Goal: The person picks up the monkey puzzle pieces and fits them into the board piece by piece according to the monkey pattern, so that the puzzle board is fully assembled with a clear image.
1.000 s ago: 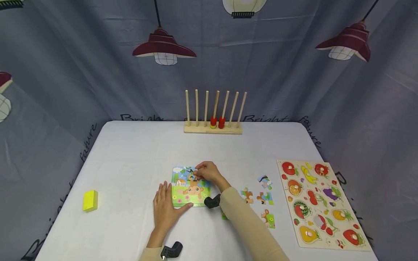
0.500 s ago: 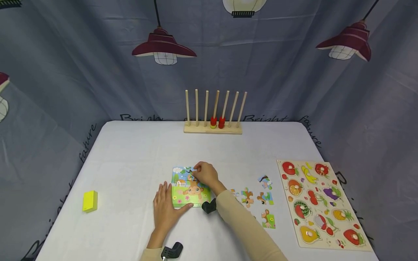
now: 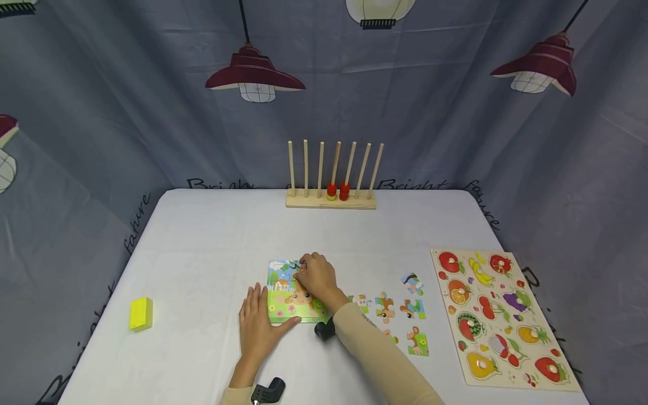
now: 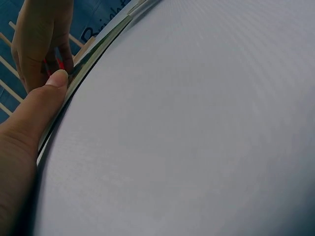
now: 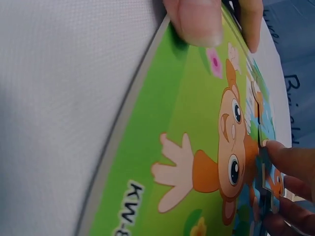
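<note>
A jigsaw board [image 3: 281, 310] with a cartoon monkey on green and blue lies flat near the front middle of the table. My left hand [image 3: 257, 326] rests at its left side, fingers extended, with the thumb [image 5: 201, 24] on the near corner in the right wrist view. My right hand [image 3: 320, 279] is over the board's upper right part and hides some of it. Between thumb and fingers it pinches a small jigsaw piece [image 5: 274, 183], tilted close over the blue upper part, where dark seams show in the picture.
Several loose jigsaw pieces [image 3: 385, 307] lie to the right, some behind the right forearm. Farther right is a wooden fruit peg puzzle [image 3: 501, 382]. A wooden peg rack [image 3: 309, 201] with red and yellow beads stands at the back. Far left is a yellow block [image 3: 140, 314].
The right hand has shifted slightly left and towards me over the board, and more loose pieces show beside its forearm. The left hand has stayed in place.
</note>
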{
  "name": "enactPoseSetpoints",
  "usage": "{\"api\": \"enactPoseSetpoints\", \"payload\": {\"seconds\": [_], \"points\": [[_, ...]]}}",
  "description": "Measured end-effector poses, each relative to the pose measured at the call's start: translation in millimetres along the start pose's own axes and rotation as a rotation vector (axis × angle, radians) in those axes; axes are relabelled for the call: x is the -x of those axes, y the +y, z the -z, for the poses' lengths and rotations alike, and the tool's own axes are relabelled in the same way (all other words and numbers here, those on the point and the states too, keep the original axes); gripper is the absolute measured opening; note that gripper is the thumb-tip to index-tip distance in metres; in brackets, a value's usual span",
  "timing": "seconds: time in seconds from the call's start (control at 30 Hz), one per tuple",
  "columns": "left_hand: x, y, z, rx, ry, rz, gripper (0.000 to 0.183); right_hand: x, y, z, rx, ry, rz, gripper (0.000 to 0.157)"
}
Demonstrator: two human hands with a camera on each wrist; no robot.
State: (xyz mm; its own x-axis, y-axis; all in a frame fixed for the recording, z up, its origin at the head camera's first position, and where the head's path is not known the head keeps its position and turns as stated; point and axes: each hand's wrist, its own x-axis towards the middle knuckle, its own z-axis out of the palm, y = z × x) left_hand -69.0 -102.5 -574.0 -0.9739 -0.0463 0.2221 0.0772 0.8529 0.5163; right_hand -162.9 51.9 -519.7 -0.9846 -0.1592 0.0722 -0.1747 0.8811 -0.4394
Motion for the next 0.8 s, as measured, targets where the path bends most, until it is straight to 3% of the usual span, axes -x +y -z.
{"api": "enactPoseSetpoints", "payload": {"seconds": [0.47,0.8], "points": [[-0.4,0.6,0.3,-0.004,-0.011,-0.002,0.11,5.2,7.3,-6.6,-0.022,0.048,0.05,0.026],[0.0,1.7,1.6,-0.001,-0.022,0.003,0.11,12.6,11.8,-9.6,0.053,0.06,0.198,0.027]]}}
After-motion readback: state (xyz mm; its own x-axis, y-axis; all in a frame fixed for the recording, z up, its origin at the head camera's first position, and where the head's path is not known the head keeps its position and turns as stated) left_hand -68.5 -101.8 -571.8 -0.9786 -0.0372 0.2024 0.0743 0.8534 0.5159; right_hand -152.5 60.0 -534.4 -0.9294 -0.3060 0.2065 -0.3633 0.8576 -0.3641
